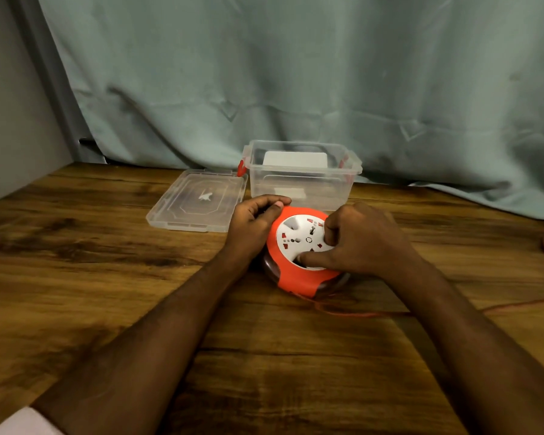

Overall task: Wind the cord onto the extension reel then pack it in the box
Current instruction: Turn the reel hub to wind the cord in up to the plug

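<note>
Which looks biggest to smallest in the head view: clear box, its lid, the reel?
1. Clear box, largest, though farthest back.
2 and 3. Lid and reel: too alike to rank; the lid lies flat, the reel sits nearer, partly under both hands.

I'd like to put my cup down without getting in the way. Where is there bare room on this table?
Bare wood lies left of the lid, and along the near edge of the table between the forearms. It is crowded mid-table: both hands on the reel, the box behind, the cord trailing right.
</note>
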The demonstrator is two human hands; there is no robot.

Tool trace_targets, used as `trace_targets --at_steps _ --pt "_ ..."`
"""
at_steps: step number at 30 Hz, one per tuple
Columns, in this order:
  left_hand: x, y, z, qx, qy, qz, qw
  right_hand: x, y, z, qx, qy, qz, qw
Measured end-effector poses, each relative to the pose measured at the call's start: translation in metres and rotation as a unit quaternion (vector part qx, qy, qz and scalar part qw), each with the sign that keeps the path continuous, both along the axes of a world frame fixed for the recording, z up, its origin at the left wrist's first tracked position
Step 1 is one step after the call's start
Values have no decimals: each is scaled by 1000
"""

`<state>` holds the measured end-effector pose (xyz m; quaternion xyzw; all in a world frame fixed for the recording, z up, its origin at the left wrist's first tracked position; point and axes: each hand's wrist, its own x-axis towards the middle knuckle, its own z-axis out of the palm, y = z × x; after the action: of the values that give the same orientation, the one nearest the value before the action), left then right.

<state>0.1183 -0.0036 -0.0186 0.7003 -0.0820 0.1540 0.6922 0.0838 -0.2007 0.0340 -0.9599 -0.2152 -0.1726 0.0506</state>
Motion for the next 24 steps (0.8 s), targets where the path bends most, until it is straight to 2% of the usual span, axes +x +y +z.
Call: trace_targets --at_steps 5,17,21,24 --pt "-2 -1 1 0 1 -5 1000 -2 6 -2 9 4 -4 1000" --pt "-3 -1 1 -14 -12 -14 1000 -11 22 -13 10 -101 1 995" --pt "-1 3 -1 -10 -4 -8 1000 -10 20 -11 22 -59 -18 998" --pt "1 6 1 -34 11 14 999 -4 6 0 58 24 -35 997"
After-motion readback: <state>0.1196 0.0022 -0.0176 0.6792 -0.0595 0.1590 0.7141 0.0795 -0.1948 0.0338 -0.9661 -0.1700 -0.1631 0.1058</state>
